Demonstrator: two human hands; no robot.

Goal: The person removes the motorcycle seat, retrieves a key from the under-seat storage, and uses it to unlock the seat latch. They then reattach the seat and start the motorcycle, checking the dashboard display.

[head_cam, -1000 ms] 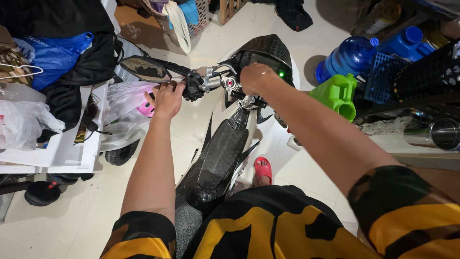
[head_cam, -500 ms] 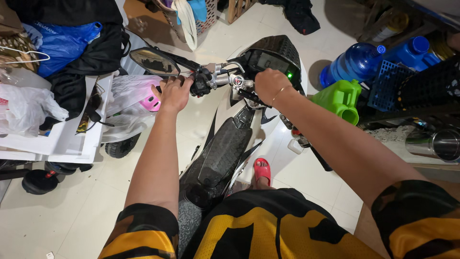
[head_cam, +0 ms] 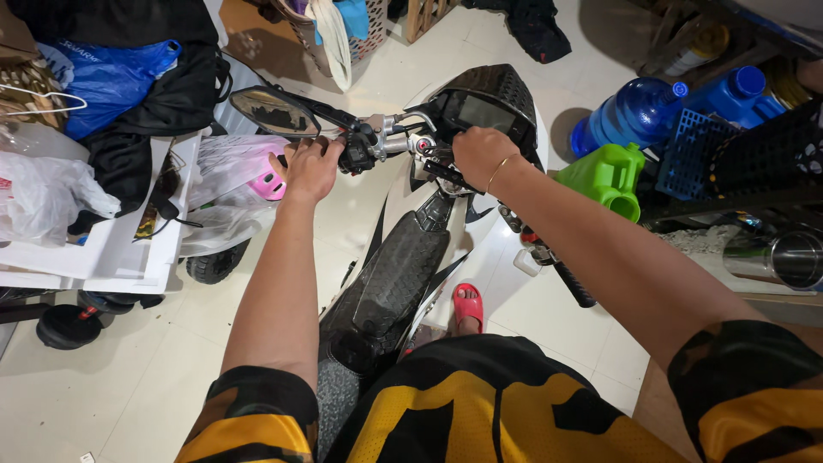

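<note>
I sit astride a black and white motorbike (head_cam: 394, 283), looking down at its handlebar. My left hand (head_cam: 310, 167) is closed around the left handlebar grip, just below the round mirror (head_cam: 274, 111). My right hand (head_cam: 478, 154), with a thin bangle on the wrist, is curled on the middle of the handlebar, right under the dark dashboard (head_cam: 489, 103). What its fingers grip is hidden. The right handlebar grip (head_cam: 573, 287) points down to the right and is bare. My foot in a red sandal (head_cam: 467, 304) rests on the floor beside the bike.
Left of the bike stands a white board (head_cam: 111, 249) with plastic bags, dark clothes and a pink object (head_cam: 267, 184). To the right are a green container (head_cam: 604, 176), blue water jugs (head_cam: 626, 116), a blue crate (head_cam: 694, 150) and a steel pot (head_cam: 784, 257). The floor is pale tile.
My right hand has slid from the side of the dashboard down to the middle of the handlebar. A green light on the dashboard no longer shows. My left hand has stayed on its grip.
</note>
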